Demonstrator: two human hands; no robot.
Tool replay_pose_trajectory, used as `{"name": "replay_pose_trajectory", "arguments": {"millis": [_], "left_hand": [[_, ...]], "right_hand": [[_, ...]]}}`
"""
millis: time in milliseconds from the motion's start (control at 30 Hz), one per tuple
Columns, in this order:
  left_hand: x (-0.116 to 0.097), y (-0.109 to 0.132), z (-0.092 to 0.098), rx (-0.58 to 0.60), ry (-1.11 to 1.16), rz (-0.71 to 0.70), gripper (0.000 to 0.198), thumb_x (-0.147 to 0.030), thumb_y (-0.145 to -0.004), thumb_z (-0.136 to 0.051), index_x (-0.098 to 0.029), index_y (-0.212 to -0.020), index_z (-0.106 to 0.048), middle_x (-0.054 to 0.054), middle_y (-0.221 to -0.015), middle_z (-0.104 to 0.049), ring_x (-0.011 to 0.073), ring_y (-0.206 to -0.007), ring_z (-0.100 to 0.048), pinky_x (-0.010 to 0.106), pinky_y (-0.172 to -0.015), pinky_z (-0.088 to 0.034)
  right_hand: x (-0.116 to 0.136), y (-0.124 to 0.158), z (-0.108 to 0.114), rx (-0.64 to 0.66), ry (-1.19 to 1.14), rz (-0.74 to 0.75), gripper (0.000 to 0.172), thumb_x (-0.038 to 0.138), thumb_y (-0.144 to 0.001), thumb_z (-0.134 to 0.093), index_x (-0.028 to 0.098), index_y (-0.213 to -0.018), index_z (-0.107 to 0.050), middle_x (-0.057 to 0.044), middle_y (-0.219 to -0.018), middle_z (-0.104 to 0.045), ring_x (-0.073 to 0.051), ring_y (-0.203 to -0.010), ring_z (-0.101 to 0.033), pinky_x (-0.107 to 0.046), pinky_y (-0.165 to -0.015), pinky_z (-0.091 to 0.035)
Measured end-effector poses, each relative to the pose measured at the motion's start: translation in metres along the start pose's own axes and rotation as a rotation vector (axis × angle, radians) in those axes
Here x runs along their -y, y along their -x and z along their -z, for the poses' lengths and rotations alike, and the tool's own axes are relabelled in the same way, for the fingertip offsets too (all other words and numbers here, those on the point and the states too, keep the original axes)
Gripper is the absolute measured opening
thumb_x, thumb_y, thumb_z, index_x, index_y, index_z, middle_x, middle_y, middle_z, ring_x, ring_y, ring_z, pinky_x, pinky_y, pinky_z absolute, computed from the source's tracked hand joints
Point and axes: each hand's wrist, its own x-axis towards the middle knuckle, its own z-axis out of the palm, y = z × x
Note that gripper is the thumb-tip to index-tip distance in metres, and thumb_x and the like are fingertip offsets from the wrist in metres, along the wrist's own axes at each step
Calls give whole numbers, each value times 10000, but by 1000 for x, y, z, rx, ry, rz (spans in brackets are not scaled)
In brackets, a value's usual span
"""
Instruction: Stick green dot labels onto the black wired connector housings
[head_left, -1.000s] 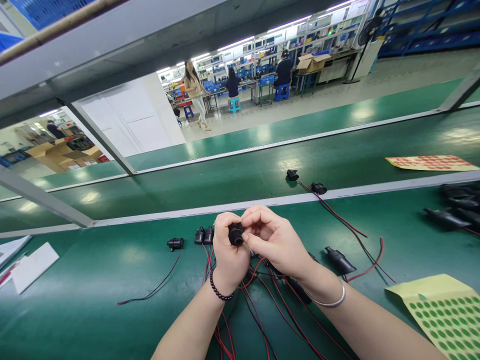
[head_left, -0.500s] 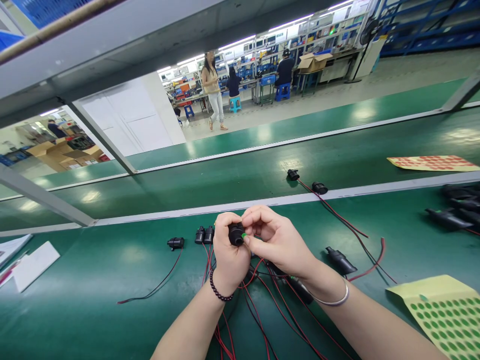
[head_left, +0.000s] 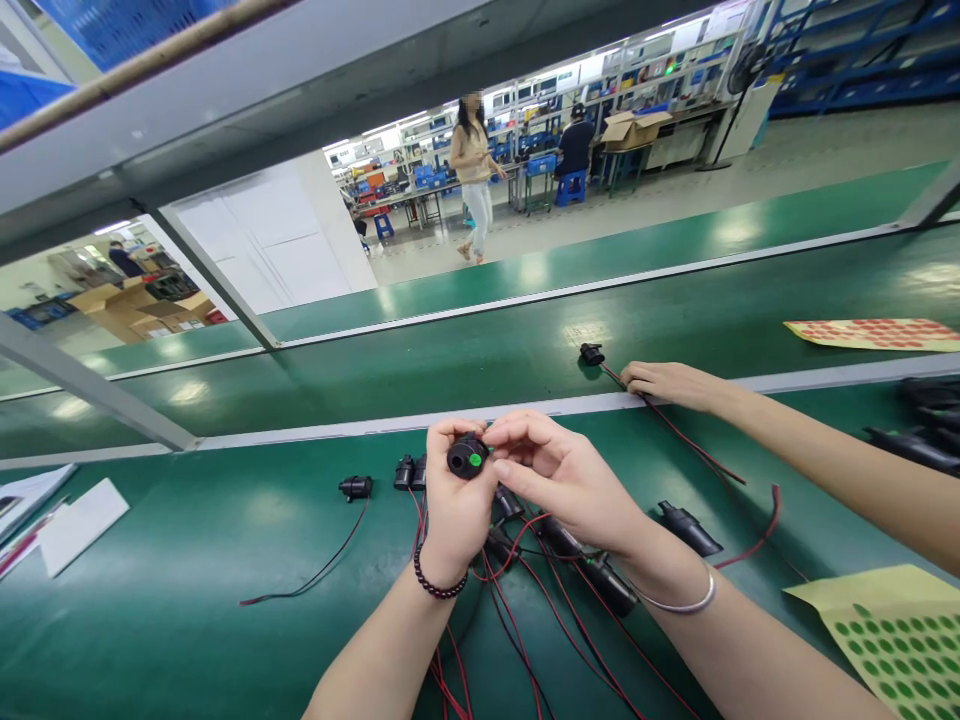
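My left hand [head_left: 459, 510] is closed around a small black cylindrical part [head_left: 457, 460], its round end turned toward me. A round green sticker [head_left: 475, 460] lies on that end, beside a dark hole. Close by on the right is my right hand [head_left: 559, 475], fingers curled and thumb apart from them, with nothing visible between. Below both hands lie several black cylindrical parts [head_left: 609, 585] with red and black wires [head_left: 517, 630], partly hidden by my hands and wrists.
From the right, another person's hand [head_left: 652, 380] reaches to a wired part [head_left: 592, 353] on the ledge. A green-sticker sheet [head_left: 892, 610] lies at lower right, a red-sticker sheet [head_left: 870, 332] farther back. One wired part [head_left: 355, 487] lies left. A metal shelf beam [head_left: 187, 130] crosses overhead.
The green sticker, earlier at my right thumb, now lies flat on the part's end. My right thumb has drawn back slightly. Another person's arm has come in from the right.
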Motion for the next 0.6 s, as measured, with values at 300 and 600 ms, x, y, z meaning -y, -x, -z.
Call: {"name": "replay_pose_trajectory", "arguments": {"millis": [300,600], "left_hand": [[-28,-3,-1,80,387,420,447,-185,-594,-784,-251,-926,-492,52,-1272,-582,206,-1119,-584,356,-898,-491],[-37,-13,16,196,310,343,450,-343,-702,-747,-236,-1128,-648,80,-1153,-668,198,-1000,-622,309,-850,-503]], "right_hand": [[-5,-1,2,182,326,287,331,313,-928,-550,208,-1241,-525,-128,-1184,-646,-227,-1064,-643,-369,-890,-554],[4,1,12,48,481,338,298,218,-885,-578,195,-1181,-570,-108,-1023,-687,-161,-726,-648,-265,-595,-562]]}}
